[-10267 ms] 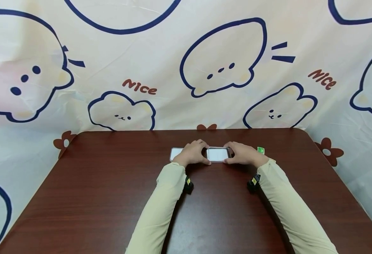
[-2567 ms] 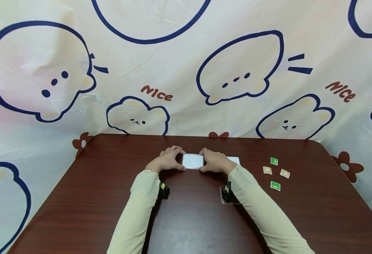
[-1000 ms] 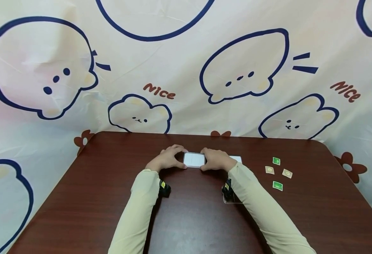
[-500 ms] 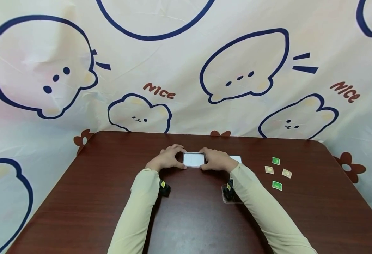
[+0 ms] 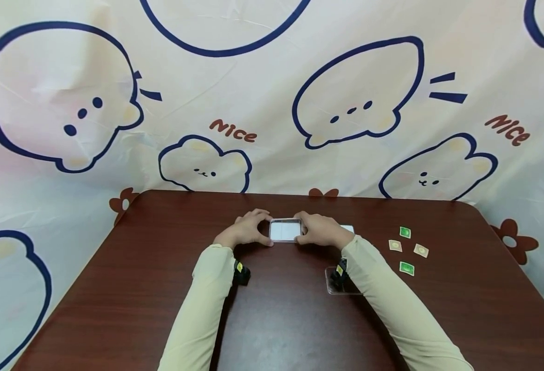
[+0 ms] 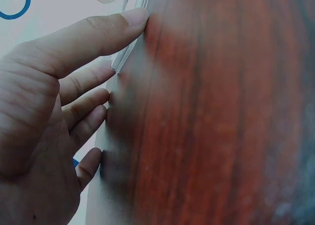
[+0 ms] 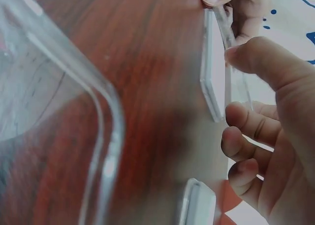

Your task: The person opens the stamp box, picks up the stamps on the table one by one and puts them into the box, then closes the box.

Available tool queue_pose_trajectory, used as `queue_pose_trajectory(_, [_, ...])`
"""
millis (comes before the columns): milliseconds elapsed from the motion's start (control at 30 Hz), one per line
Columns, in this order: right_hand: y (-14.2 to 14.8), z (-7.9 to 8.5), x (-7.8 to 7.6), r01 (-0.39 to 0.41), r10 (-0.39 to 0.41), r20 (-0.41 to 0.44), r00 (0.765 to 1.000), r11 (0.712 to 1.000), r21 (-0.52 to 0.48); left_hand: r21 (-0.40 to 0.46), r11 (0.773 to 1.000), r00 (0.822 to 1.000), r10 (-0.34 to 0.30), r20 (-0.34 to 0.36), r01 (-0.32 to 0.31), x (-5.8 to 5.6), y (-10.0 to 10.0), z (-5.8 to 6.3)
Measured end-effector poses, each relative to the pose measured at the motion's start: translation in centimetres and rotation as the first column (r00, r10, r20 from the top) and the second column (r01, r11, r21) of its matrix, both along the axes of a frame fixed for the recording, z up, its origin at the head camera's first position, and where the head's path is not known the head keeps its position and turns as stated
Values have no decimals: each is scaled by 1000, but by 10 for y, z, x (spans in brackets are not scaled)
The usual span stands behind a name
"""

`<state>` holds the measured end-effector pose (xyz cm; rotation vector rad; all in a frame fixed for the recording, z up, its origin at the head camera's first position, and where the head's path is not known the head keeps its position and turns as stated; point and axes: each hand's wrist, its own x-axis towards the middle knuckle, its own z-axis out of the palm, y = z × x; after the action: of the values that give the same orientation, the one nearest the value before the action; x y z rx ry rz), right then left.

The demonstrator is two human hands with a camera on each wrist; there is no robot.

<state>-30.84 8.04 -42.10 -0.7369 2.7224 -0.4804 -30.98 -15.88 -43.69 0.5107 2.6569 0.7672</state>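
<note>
Between both hands near the table's far edge lies a flat white box (image 5: 285, 231) with a clear plastic lid (image 7: 221, 25) over it. In the right wrist view the lid stands apart from the white box at the right-hand end. My left hand (image 5: 247, 230) pinches the lid's left end between thumb and fingers; whether it also grips the box cannot be told. My right hand (image 5: 320, 230) pinches the lid's right end, thumb on the near edge. Part of the lid is hidden by the fingers.
A second flat white box (image 5: 348, 228) shows partly behind my right hand. Another clear lid (image 5: 329, 288) lies on the table (image 5: 160, 288) under my right wrist. Several small green and beige cards, one of them a green card (image 5: 407, 268), lie at the right. A patterned cloth (image 5: 272, 103) hangs behind.
Ten seconds ago a white box lay left of my left hand, and no loose lid showed. The cards now lie spread out. Since half a second ago my right hand has shifted slightly up and right.
</note>
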Motion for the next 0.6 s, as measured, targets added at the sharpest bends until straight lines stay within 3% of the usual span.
queue_pose_trajectory(167, [7,10,5,17,-16,2,1000,998,-66,-3,1000,1000,-6,-3,6,-1,2,2])
queue_pose_trajectory(300, [11,11,12,7,-9,-25,1000,998,-65,5,1000,1000,3,-4,-3,-1,3,2])
queue_pose_trajectory(600, [15,12,40,-49,38,-183,982,997,-53,3,1000,1000,-6,-13,6,0,1,-1])
